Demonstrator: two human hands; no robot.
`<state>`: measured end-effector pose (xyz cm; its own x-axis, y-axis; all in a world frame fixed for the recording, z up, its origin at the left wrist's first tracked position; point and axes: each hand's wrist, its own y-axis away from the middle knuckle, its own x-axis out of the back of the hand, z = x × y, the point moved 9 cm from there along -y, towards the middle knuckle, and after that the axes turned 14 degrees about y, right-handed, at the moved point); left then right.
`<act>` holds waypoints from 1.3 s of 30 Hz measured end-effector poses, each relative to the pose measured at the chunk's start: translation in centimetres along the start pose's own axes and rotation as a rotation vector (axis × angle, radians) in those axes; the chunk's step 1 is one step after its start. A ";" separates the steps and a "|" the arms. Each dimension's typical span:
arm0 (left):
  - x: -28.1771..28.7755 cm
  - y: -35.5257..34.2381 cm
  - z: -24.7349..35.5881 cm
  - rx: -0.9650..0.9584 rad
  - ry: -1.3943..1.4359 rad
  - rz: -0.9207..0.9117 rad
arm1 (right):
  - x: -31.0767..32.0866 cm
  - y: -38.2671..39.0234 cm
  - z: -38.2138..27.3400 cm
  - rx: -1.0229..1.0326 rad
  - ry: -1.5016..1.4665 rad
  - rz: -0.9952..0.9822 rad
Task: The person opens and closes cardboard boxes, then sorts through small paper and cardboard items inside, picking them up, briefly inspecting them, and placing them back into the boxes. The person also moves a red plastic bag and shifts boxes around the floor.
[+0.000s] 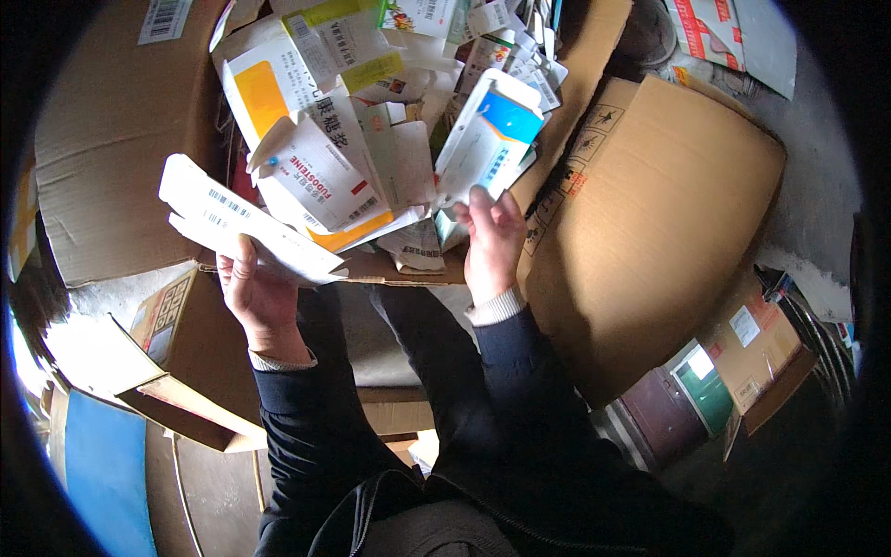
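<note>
My left hand (258,292) is closed on flattened white cartons (237,223) with barcodes, the thumb lying on top. They stretch over the near left edge of a large open cardboard box (130,139) full of flattened packaging. My right hand (494,241) is raised at the box's near edge, its fingers half curled and apart, with nothing visible between them. Just beyond its fingertips stands a white and blue medicine carton (492,135); whether they touch is unclear. Between my hands lies a white carton with red lettering (320,176), on a larger white and orange carton (262,97).
A broad brown box flap (659,223) spreads to the right. Another open cardboard box (200,399) stands at lower left, near a blue panel (104,473). A smaller carton (750,343) and a dark green and maroon object (673,404) sit at lower right.
</note>
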<state>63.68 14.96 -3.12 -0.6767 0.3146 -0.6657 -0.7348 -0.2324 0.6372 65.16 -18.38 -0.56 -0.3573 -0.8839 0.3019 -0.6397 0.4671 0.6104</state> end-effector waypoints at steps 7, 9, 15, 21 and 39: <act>-4.9 0.6 -3.3 0.072 -0.062 -0.254 | 4.1 -6.5 -2.5 0.340 0.132 0.424; -5.9 0.6 -3.7 0.070 -0.088 -0.305 | 1.8 -6.8 -3.5 0.386 0.408 0.309; -8.2 0.8 -5.2 0.148 -0.089 -0.420 | -9.4 0.4 -2.8 0.698 0.865 -0.055; -9.0 0.9 -4.4 0.158 0.049 -0.468 | -14.1 3.3 -5.1 0.972 0.718 0.030; -14.9 2.3 -5.3 0.484 0.333 -1.176 | -12.9 3.8 -8.1 0.748 0.433 -0.143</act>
<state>71.79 4.89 6.19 0.3228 -0.1550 -0.9337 -0.8454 0.3963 -0.3580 72.80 -5.44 3.80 -0.0472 -0.7958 0.6037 -0.9915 0.1108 0.0686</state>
